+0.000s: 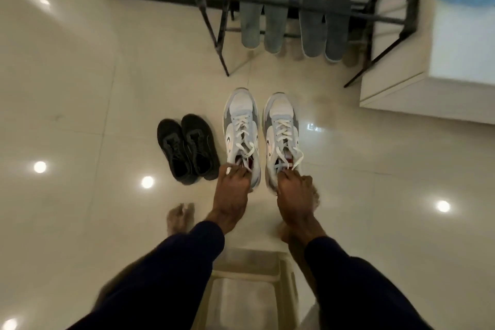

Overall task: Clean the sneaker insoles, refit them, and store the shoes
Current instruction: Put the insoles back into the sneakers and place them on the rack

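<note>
At the left, the black pair sits on the floor. Our left hand curls its fingers into the collar of the left white sneaker. Beside it, the right white sneaker is pinched at the heel collar by our right hand. The 4 insoles lean on the far rack — not yet refitted. With only a collar hold, we judge either shoe could swing and slip — or get stored without its insole.
</note>
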